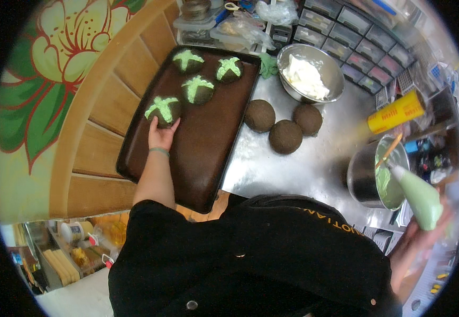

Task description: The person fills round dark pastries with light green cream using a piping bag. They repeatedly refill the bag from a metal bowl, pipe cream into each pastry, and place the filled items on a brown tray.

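My left hand (163, 134) is at a round dark cake (170, 115) topped with green cream, its thumb and fingers around the near side; the cake sits on a dark baking tray (201, 158). Several more cakes with green cream on top, such as one (197, 90) just beyond, stand at the tray's far end. At the far right my right hand (445, 218), blurred, holds a piping bag of pale green cream (422, 198), its tip by the rim of a steel pot (362, 174). Inside the pot are green cream and a wooden-handled utensil (390, 149).
Three plain dark round cakes (286, 136) stand on the steel table (253, 170), right of the tray. Behind them is a steel bowl (334, 85) with white cream. Small drawers (336, 45), a yellow roll (396, 113) and plastic boxes (197, 23) line the back and right. A wooden panel (106, 134) borders the left.
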`<action>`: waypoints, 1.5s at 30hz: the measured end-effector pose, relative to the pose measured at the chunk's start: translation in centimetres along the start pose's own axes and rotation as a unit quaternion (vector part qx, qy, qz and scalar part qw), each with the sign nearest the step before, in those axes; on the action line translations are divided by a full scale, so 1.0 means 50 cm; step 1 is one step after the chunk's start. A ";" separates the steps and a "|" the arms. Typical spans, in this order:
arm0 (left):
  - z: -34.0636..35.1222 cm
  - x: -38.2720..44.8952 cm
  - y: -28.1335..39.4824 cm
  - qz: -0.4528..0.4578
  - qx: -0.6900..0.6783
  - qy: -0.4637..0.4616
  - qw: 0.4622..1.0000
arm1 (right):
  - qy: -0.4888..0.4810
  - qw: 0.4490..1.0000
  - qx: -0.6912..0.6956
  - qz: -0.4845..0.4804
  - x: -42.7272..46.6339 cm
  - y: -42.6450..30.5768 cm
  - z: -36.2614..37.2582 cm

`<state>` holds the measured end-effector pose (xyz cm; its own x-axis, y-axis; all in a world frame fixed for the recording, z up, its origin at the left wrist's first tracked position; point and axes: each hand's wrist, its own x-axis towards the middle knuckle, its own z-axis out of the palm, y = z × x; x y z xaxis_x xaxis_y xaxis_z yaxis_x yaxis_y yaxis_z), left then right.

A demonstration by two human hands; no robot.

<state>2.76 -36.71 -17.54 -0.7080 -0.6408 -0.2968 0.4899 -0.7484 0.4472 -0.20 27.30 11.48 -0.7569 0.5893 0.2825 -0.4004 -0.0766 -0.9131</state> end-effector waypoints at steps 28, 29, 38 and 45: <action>0.160 -0.056 -0.186 0.273 0.364 0.155 0.877 | 0.042 0.990 0.100 0.093 0.004 0.011 0.039; 0.167 -0.113 -0.256 0.257 0.413 0.050 0.873 | 0.049 0.987 0.104 0.112 0.009 0.014 0.039; 0.221 -0.294 -0.573 -0.010 0.706 -0.053 0.706 | -0.034 0.962 0.212 0.166 0.061 0.034 -0.060; 0.241 -0.291 -0.607 0.025 0.776 -0.008 0.631 | 0.037 0.956 0.191 0.218 0.090 0.055 -0.113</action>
<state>-7.91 -2.61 -16.62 -0.7230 -0.6457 -0.2456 -0.5658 0.3493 0.7469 -1.77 34.29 8.60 -0.8620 0.4888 -0.1344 -0.2256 -0.6073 -0.7618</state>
